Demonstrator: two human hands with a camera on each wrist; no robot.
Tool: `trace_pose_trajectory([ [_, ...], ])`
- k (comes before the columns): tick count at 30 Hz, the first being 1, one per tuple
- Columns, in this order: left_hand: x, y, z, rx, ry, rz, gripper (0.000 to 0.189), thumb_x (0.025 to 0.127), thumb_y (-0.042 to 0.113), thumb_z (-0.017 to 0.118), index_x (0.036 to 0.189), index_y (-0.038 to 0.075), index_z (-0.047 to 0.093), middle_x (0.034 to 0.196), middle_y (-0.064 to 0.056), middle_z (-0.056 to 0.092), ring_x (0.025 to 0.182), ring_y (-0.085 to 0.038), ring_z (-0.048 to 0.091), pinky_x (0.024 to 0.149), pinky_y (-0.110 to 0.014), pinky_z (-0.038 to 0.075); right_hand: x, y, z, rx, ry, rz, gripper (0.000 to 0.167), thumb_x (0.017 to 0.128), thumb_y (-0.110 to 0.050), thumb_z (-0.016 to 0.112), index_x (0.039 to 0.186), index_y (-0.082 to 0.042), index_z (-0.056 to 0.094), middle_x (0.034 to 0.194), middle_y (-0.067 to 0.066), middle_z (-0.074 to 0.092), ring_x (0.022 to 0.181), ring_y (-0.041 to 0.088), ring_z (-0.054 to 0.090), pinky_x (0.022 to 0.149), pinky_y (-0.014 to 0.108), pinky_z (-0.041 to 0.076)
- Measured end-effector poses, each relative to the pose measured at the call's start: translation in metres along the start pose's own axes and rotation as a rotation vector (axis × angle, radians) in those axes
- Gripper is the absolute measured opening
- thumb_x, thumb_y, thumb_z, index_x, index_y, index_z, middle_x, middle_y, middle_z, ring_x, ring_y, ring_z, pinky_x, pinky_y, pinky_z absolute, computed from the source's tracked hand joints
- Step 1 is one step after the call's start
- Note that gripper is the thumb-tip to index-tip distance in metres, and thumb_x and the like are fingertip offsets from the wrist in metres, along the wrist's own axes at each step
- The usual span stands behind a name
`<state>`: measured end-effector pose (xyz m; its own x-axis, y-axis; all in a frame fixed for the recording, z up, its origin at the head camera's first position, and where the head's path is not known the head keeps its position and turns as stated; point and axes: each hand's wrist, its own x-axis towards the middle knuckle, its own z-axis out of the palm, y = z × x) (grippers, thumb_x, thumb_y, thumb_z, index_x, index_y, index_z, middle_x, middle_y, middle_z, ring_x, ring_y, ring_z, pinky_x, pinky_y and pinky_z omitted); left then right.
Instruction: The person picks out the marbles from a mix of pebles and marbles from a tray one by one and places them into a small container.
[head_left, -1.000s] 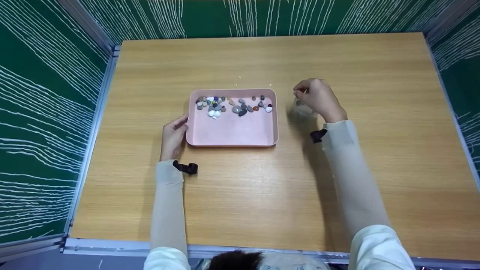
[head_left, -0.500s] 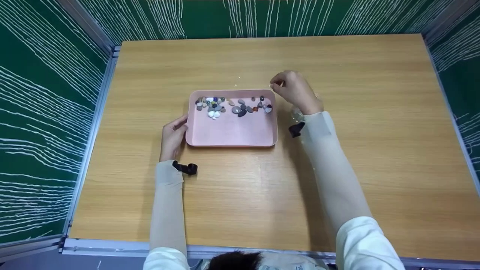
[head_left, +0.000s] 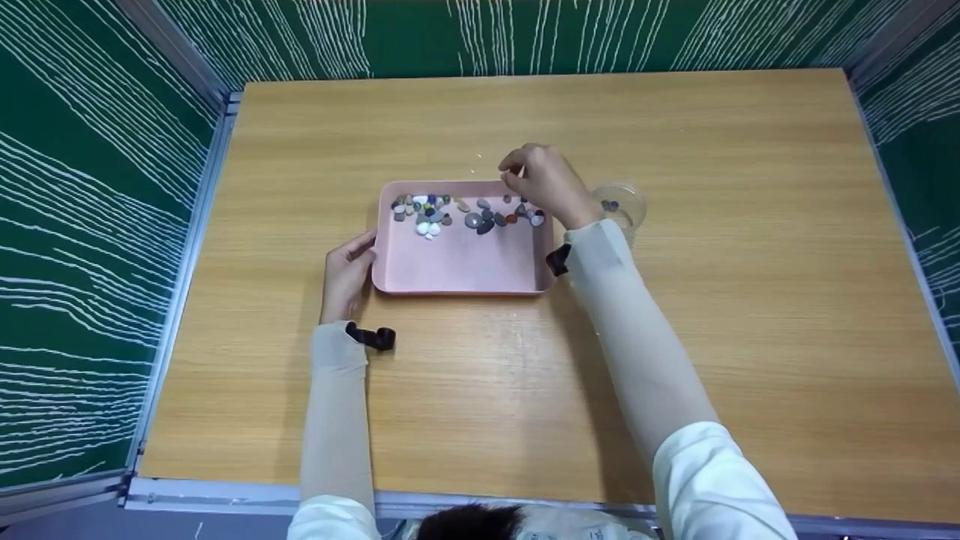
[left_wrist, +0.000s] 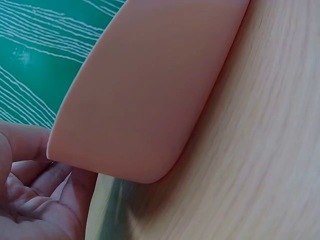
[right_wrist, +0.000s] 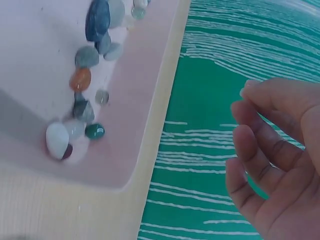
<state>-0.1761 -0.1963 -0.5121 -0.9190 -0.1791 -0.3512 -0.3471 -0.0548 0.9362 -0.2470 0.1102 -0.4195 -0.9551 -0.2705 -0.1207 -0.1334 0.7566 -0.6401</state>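
Observation:
A pink tray lies mid-table, with several pebbles and beads along its far side. My left hand touches the tray's left wall from outside; the left wrist view shows fingers right at the tray's corner. Over the far right rim hovers my right hand, fingers loosely bent, nothing visible between them. The right wrist view has it apart from the tray, near which lie an orange pebble, a white one and a dark green one.
To the right of the tray stands a clear cup with small dark pieces in it, partly behind the right wrist. Tiny pale specks dot the wooden table. Green panels with white lines enclose it.
My right hand has moved left from over the clear cup to the tray's far right rim, leaving the cup in view. The left hand and the tray have stayed in place.

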Motion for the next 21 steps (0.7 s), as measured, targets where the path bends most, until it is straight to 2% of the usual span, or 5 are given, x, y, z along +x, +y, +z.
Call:
trace_pose_trajectory([
  [4,0.001,0.0,0.0,0.016,0.003,-0.006,0.042,0.09,-0.007,0.048,0.131,-0.002,0.055,0.141,-0.015,0.052,0.132,-0.022,0.048,0.106,-0.027,0.045,0.006,-0.006,0.009,-0.022,-0.011,-0.036,0.027,0.094,-0.013,0.057,0.118,-0.007,0.066,0.108,0.009,0.065,0.08,0.015,0.063,0.07,0.025,0.056],
  [9,0.001,-0.001,0.0,0.006,0.006,-0.004,0.042,0.089,-0.008,0.048,0.131,-0.003,0.055,0.14,-0.017,0.053,0.131,-0.023,0.048,0.105,-0.029,0.046,0.015,-0.011,0.022,-0.129,-0.014,-0.097,0.027,0.094,-0.01,0.059,0.119,-0.008,0.067,0.113,0.009,0.066,0.093,0.019,0.063,0.083,0.028,0.057],
  [14,0.001,-0.001,0.0,-0.013,0.004,0.007,0.042,0.089,-0.009,0.048,0.13,-0.003,0.056,0.14,-0.016,0.053,0.13,-0.022,0.049,0.104,-0.03,0.047,0.024,-0.012,0.036,-0.241,0.019,-0.214,0.026,0.093,-0.008,0.06,0.117,-0.008,0.069,0.112,0.011,0.068,0.1,0.023,0.064,0.09,0.032,0.056],
  [21,0.002,-0.002,0.0,-0.042,0.008,-0.007,0.043,0.088,-0.01,0.048,0.13,-0.003,0.056,0.139,-0.017,0.053,0.127,-0.023,0.051,0.103,-0.03,0.048,0.032,-0.012,0.061,-0.368,0.066,-0.363,0.024,0.092,-0.007,0.06,0.113,-0.007,0.071,0.109,0.011,0.07,0.097,0.026,0.066,0.085,0.037,0.057],
])
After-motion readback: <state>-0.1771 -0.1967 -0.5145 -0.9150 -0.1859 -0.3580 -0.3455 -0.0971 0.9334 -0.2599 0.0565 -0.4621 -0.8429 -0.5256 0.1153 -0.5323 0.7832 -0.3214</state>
